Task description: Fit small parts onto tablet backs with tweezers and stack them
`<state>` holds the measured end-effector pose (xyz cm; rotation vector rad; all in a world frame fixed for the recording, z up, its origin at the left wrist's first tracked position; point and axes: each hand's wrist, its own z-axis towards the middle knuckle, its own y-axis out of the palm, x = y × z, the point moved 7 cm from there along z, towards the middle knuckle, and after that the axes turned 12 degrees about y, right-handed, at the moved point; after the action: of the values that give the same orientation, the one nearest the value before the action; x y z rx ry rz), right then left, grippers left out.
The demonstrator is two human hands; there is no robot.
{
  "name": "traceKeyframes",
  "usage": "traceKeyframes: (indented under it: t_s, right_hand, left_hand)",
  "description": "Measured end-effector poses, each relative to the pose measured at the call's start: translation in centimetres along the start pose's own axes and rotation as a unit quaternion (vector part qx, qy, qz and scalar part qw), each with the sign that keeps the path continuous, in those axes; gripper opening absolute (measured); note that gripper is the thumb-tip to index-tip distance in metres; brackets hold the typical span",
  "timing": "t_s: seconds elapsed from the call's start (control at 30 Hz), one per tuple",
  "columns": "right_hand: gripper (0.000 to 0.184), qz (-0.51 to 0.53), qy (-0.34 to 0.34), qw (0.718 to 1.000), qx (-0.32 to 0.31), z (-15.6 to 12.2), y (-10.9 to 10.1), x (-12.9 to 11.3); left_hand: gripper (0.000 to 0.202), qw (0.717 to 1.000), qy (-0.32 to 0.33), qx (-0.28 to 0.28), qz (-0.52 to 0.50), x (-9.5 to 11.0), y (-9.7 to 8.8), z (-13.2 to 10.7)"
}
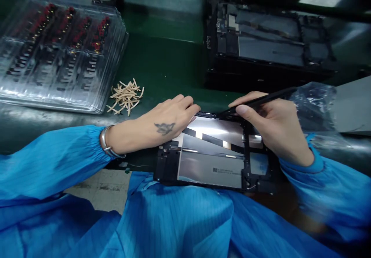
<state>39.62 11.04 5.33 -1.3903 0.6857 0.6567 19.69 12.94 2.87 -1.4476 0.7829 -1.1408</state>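
Left hand rests palm-down, grip empty, on the tablet chassis; right hand pinches a black tool

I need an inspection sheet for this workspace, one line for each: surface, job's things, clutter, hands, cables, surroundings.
surface: dark green bench, glossy.
job's things: opened device at the near edge, inner plates exposed; thin black tool.
clutter: heap of tan strips; crumpled plastic bag at right.
hands: left hand rests on the device's far left corner; right hand grips the black tool, tip at the device's far edge.
cables: nothing seen.
surroundings: stacked clear trays of small parts at left; second opened device farther back.
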Motion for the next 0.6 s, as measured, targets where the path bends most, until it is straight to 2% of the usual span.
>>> traceKeyframes:
  t_s: [0.43, 0.6]
  right_hand:
    - [0.012, -0.006, -0.009, 1.000, 0.016, -0.12, -0.21, -0.23]
    - [0.016, 0.014, 0.023, 0.999, 0.028, -0.01, -0.49, 0.50]
  left_hand:
    - [0.037, 1.000, 0.006, -0.006, 0.011, -0.12, 0.31, 0.13]
    - [0.043, 0.999, 0.012, -0.013, 0.031, 0.43, -0.20, -0.07]
